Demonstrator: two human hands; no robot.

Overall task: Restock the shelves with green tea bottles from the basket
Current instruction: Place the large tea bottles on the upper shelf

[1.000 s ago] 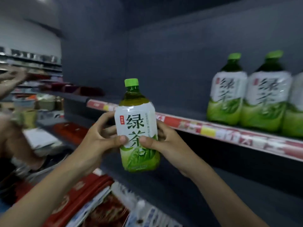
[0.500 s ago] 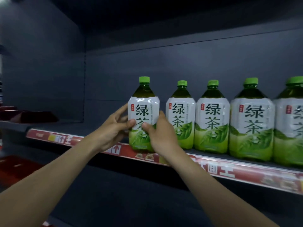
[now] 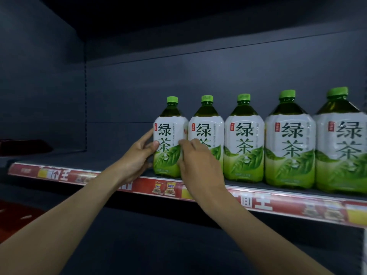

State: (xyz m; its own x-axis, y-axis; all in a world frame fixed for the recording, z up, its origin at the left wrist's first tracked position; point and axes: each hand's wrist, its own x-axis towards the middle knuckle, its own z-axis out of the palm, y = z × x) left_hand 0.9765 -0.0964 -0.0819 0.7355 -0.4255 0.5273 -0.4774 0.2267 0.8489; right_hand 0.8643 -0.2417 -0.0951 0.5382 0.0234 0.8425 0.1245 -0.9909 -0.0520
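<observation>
1. Grip first: the left hand (image 3: 137,157) wraps the left flank of the green tea bottle (image 3: 168,124), thumb laid across the front of the label and fingers gone round behind, which steadies it from the open side where nothing else props it
2. The right hand (image 3: 198,167) is curled narrow against the bottle's right flank, its fingertips on the label edge. It is slightly blurred, so how firmly it pinches is hard to judge
3. The bottle stands upright at the left end of the row with its label facing out. Its base looks to be down on the shelf (image 3: 79,157), though the hands hide part of it
4. It stands just beside the neighbouring bottle (image 3: 206,126), probably touching it, with the right fingers tucked at the seam. That closeness keeps the row tight
5. Three more bottles (image 3: 290,147) carry on to the right, all upright, green caps up and labels forward, so the new one is being matched to them
6. Bare shelf runs on to the left, behind the red price strip (image 3: 258,203), and would take more bottles
7. The basket is out of view
</observation>
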